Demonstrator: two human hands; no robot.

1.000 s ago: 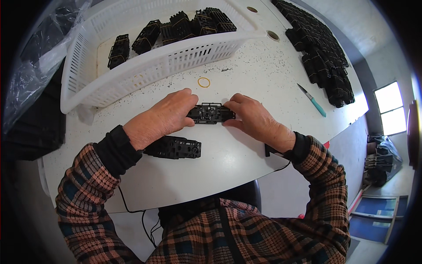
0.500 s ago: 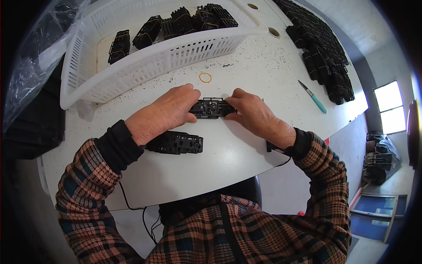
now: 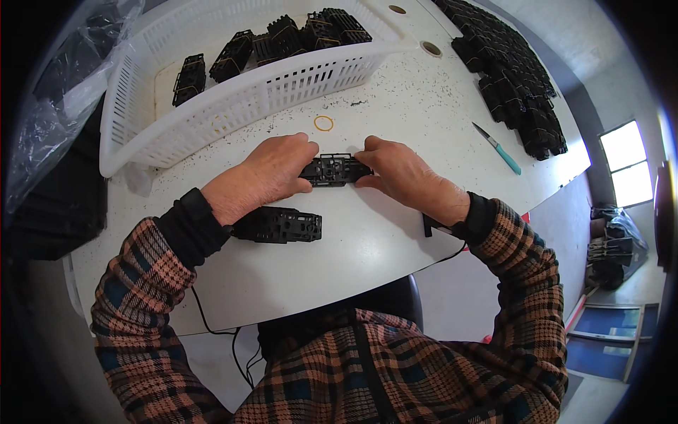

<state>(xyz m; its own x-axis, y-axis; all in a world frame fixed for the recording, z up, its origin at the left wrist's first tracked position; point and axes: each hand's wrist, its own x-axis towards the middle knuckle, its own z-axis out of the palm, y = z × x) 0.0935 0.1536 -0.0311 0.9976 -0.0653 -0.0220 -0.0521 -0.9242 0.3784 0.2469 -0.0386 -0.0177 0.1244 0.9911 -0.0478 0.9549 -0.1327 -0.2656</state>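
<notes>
Between my two hands is a black plastic frame part (image 3: pixel 333 170), long and flat with cut-outs, at the middle of the white table. My left hand (image 3: pixel 272 169) is closed on its left end, thumb on the near edge. At the other end, my right hand (image 3: pixel 406 173) pinches it between thumb and fingers. Whether it is one part or a small stack, I cannot tell. Nearer to me lies a stack of similar black parts (image 3: pixel 282 226), partly behind my left wrist. A yellow rubber band (image 3: pixel 323 124) lies just beyond my hands.
A white slotted plastic basket (image 3: pixel 247 95) at the far left holds several banded black bundles (image 3: pixel 284 37). More black bundles (image 3: pixel 512 85) are piled at the far right. A knife with a teal handle (image 3: pixel 507 159) lies nearby, its blade bare. Black crumbs dot the white table (image 3: pixel 339 261).
The whole view has shifted slightly. Both hands keep the same hold on the black part, and my right fingers have moved only a little at its end.
</notes>
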